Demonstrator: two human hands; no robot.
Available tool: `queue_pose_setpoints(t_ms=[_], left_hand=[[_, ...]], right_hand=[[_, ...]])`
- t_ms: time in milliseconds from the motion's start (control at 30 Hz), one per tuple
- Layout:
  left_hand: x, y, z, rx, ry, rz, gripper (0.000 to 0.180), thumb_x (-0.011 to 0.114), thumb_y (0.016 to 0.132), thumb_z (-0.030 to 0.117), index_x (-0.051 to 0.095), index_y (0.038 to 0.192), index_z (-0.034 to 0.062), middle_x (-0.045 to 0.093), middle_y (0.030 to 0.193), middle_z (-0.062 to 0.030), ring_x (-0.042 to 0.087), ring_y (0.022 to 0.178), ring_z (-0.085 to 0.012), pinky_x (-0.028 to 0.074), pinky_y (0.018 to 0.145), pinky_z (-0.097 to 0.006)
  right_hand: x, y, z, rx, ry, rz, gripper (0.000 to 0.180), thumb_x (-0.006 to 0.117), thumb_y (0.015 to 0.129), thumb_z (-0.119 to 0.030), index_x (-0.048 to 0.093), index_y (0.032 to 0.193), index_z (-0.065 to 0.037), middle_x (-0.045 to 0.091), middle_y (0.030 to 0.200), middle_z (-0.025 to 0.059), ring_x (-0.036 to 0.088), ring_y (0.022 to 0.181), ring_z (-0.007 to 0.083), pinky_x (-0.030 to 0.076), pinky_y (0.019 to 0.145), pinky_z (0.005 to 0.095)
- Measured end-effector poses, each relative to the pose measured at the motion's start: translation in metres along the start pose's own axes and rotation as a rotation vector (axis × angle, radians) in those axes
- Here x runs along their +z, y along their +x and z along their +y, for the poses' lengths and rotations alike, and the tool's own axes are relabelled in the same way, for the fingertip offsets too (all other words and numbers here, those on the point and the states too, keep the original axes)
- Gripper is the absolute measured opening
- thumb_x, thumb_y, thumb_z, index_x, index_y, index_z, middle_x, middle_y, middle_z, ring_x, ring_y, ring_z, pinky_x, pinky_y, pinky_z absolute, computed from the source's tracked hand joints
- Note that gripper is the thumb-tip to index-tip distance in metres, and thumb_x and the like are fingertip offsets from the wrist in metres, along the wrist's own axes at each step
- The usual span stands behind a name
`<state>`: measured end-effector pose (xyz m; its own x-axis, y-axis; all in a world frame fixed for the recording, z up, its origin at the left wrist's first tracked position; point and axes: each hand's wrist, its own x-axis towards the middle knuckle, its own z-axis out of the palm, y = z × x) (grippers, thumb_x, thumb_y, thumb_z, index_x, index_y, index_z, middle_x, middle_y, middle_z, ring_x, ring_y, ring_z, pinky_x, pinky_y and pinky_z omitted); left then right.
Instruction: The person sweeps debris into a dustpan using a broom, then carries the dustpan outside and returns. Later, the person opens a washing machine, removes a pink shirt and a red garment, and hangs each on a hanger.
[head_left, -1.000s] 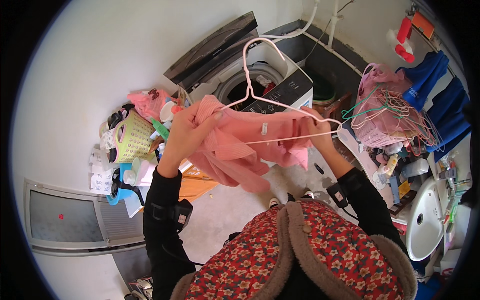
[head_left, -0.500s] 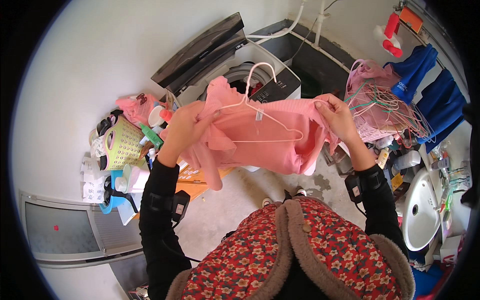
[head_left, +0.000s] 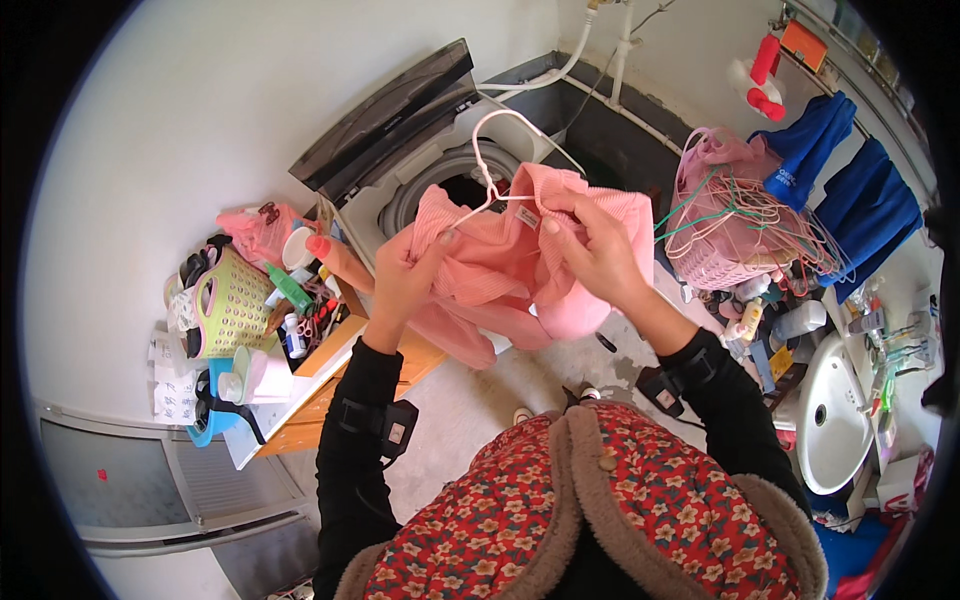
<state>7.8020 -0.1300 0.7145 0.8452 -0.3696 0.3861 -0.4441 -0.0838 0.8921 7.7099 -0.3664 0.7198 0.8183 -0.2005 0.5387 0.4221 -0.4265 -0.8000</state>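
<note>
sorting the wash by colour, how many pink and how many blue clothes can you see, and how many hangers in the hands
Pink garments: 1, the pink ribbed top held by the left hand and right hand
Blue garments: 2, hanging blue clothes
Hangers in the hands: 1, the white hanger
Total: 4

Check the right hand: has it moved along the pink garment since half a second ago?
Yes. The right hand has come in from the pink garment's outer edge to its collar, closer to the washing machine opening.
</note>
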Motion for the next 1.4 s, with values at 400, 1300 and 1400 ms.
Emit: queue_pose_setpoints(t_ms=[400,1300,1400], left_hand=[[-0.011,0.032,0.034,0.54,0.486,0.187,0.023,0.067,0.082,0.01,0.065,0.103,-0.0007,0.058,0.094,-0.0065,0.053,0.089,-0.0184,0.043,0.077,-0.031],[0.12,-0.009,-0.02,0.346,0.113,-0.195,0.041,0.07,0.08,0.019,0.056,0.114,0.0012,0.056,0.114,-0.016,0.055,0.103,-0.0338,0.045,0.09,-0.038],[0.141,0.002,-0.014,0.411,0.083,-0.15,0.042,0.068,0.079,0.016,0.055,0.115,0.0,0.054,0.118,-0.0166,0.053,0.109,-0.034,0.043,0.093,-0.038]], right_hand=[[-0.048,0.072,0.017,-0.611,-0.69,-0.001,0.015,0.06,0.084,-0.015,0.067,0.097,-0.012,0.064,0.081,0.0058,0.064,0.068,0.0268,0.051,0.055,0.0371],[-0.081,0.087,-0.027,0.039,-0.286,-0.082,0.024,0.06,0.092,-0.022,0.065,0.096,0.002,0.055,0.065,0.0025,0.047,0.059,0.0086,0.041,0.056,0.0263],[-0.084,0.085,-0.028,0.127,-0.177,-0.125,0.024,0.06,0.093,-0.021,0.064,0.094,0.003,0.051,0.065,-0.0045,0.043,0.061,0.0035,0.037,0.053,0.0234]])
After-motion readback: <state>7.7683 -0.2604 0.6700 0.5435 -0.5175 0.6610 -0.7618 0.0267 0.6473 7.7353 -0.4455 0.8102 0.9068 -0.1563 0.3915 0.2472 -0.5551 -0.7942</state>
